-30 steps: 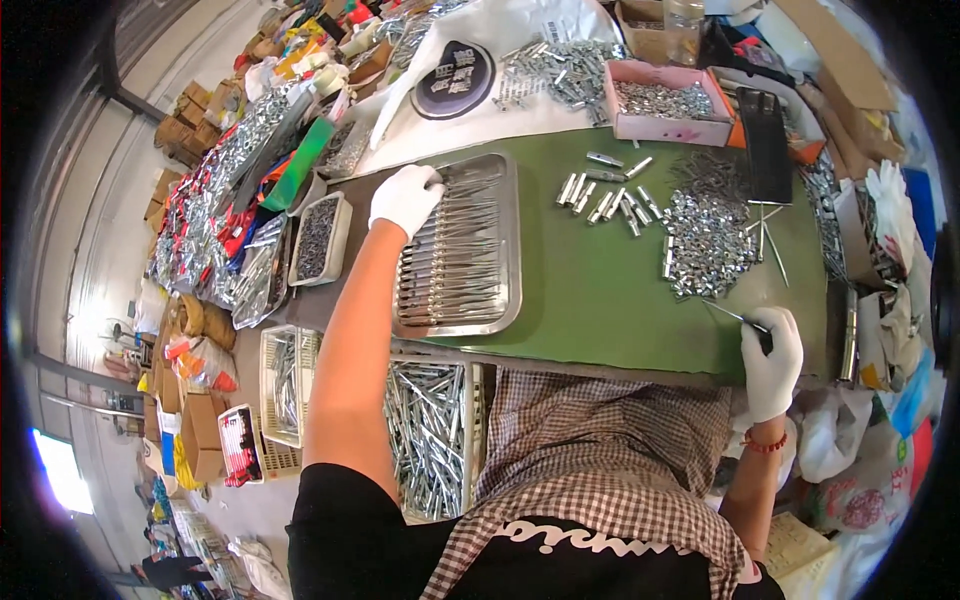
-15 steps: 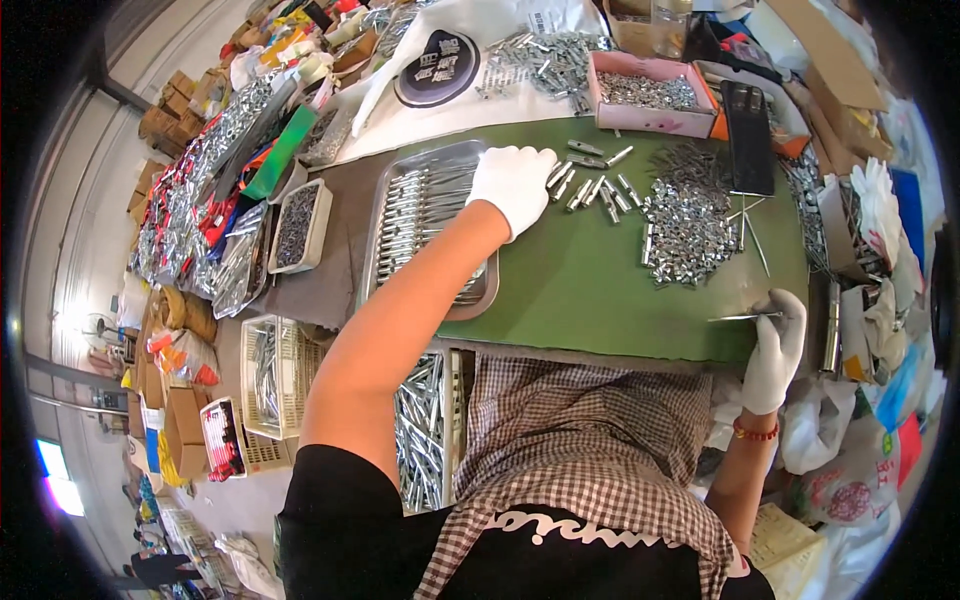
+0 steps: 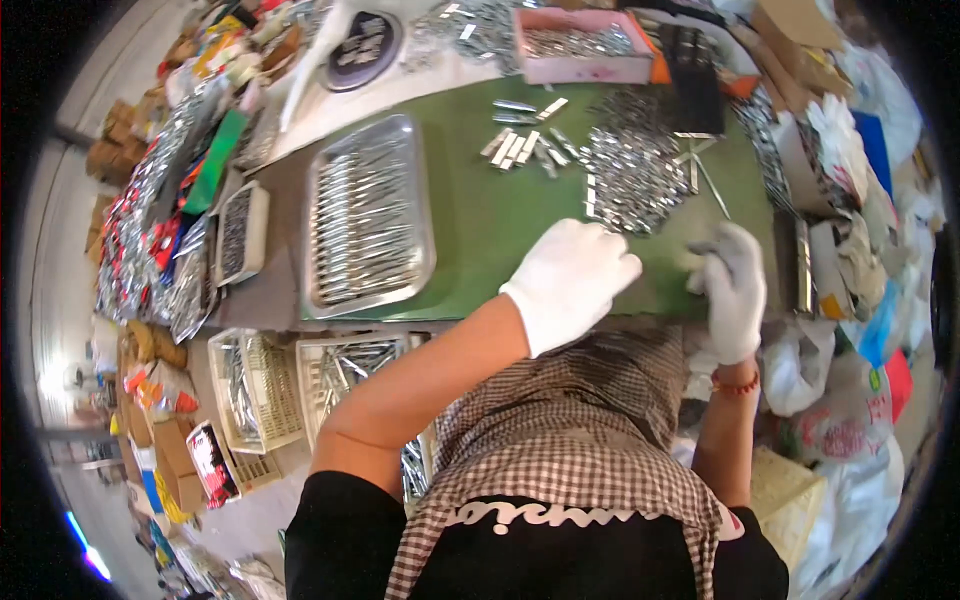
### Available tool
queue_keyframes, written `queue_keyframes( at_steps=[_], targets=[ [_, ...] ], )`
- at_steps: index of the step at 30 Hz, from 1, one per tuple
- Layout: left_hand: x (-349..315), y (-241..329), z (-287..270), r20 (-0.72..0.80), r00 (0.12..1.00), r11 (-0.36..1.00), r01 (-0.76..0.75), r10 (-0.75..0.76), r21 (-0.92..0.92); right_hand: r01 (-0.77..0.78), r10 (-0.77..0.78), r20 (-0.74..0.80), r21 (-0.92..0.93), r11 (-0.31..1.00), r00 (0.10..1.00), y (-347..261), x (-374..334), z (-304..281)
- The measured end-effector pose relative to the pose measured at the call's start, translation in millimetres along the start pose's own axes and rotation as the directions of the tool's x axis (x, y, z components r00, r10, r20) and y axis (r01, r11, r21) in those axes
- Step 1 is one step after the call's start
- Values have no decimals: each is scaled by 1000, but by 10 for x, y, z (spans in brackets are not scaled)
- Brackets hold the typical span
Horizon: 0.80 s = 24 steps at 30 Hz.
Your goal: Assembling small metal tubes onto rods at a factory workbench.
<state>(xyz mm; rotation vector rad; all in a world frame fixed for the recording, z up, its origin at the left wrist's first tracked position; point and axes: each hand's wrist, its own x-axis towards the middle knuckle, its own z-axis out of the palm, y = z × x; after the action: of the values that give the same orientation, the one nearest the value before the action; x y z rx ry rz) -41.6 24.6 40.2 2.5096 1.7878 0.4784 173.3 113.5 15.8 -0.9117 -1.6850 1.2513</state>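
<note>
My left hand (image 3: 578, 278), in a white glove, is over the near part of the green work surface (image 3: 470, 270), just in front of a pile of small shiny metal parts (image 3: 632, 180). Its fingers are curled closed; what they hold, if anything, is hidden. To its right, my right hand (image 3: 735, 295), gloved in white with greyish fingers, is blurred, its fingers bent inward on something I cannot make out. Beyond my left hand lie several short metal tubes (image 3: 515, 148). On the left, a metal tray (image 3: 427, 235) holds rows of slender metal pieces (image 3: 365, 215).
A pink box (image 3: 585, 70) of small metal parts stands at the back, with a dark phone-like slab (image 3: 693, 85) to its right. Thin rods (image 3: 712, 185) lie right of the pile. Left of the tray is a small bin (image 3: 257, 235); baskets (image 3: 270, 395) stand below the table edge.
My left hand has moved right and nearer, away from the tray and tubes. My right hand has shifted a little left and up; the thin metal rod seen in it earlier is no longer distinguishable.
</note>
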Motion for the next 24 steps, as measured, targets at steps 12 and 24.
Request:
queue_keyframes(
  at_steps=[12,24],
  targets=[
    [-223,302,280,-288,899,931,262,-331,-253,567,-385,419,-660,493,822,-23,-57,115],
    [-207,353,351,-320,871,918,296,-373,-263,579,-432,390,-619,530,813,51,-22,198]
  ],
)
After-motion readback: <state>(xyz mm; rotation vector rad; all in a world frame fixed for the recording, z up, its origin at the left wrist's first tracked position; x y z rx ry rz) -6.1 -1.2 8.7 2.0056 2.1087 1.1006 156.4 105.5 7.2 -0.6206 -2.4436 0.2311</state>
